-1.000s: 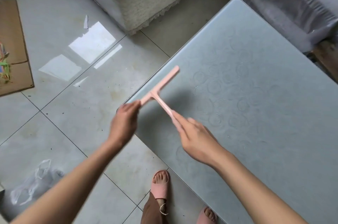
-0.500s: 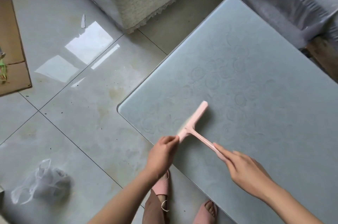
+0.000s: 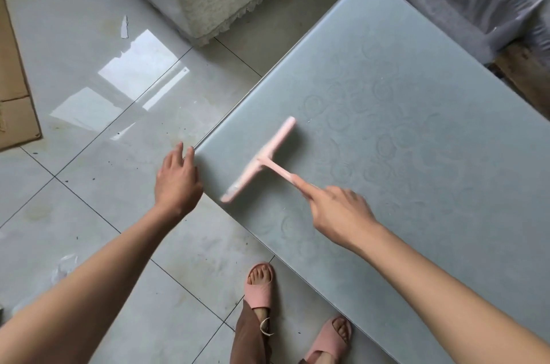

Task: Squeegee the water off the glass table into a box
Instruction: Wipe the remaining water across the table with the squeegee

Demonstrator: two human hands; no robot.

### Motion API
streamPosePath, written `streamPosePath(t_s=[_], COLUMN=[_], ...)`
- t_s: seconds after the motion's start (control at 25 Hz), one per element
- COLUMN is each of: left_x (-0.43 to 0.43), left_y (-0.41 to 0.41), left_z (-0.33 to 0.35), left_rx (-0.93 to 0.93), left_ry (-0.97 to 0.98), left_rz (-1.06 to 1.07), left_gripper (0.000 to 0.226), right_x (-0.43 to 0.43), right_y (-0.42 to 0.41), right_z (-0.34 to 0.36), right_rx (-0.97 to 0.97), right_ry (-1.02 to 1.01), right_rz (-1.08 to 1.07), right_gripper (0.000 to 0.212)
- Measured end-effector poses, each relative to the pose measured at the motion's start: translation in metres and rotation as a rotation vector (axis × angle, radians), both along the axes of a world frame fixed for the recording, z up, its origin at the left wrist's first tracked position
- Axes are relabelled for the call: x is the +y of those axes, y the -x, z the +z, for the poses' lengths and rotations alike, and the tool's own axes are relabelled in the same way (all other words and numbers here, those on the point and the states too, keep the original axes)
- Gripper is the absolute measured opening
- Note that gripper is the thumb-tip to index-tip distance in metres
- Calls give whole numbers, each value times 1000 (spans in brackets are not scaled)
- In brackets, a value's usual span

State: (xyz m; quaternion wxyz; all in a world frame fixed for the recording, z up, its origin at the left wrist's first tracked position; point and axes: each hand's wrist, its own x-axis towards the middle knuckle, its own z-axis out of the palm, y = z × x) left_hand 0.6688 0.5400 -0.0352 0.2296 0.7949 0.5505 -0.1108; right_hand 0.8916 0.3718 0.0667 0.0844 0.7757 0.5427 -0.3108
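Pink plastic T-shaped squeegee (image 3: 262, 159), centre of frame, blade across the frosted, ring-patterned glass table (image 3: 416, 125) near its rounded corner. Right hand (image 3: 339, 212) wraps the thin handle's end, index finger straight along it. Left hand (image 3: 177, 182), fingers loosely spread, holds nothing beside that corner

Squeegee (image 3: 268, 162) part blurred, part hidden
Its lower blade tip is smeared; its handle end lies inside the right grip (image 3: 342, 212). The surface (image 3: 422, 125) runs off the right and bottom edges; cardboard (image 3: 13, 101) is cut at left.
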Motion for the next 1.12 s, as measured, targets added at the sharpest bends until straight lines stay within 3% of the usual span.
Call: streamPosePath(t_s=[0.2, 0.32, 0.44, 0.56, 0.84, 1.0, 1.12], left_x=[1, 13, 27, 35, 41, 50, 56], left_y=[-16, -16, -16, -18, -12, -14, -11], left_z=[12, 14, 11, 7, 2, -4, -10], left_rx=[43, 124, 140, 108, 41, 21, -41], left_ry=[76, 80, 81, 76, 91, 132, 173], left_rz=[-14, -60, -27, 36, 119, 205, 206], left_gripper=[31, 40, 39, 38, 37, 43, 34], right_x=[-75, -32, 63, 117, 61, 117, 149], right_y=[-47, -43, -30, -17, -41, -5, 17], right_z=[55, 66, 51, 31, 72, 66, 42], right_rx=[-118, -62, 12, 14, -149, -82, -22], right_ry=[291, 143, -15, 8, 302, 130, 90], right_rz=[-48, -32, 38, 95, 89, 135, 161], right_gripper=[52, 49, 46, 49, 43, 22, 19])
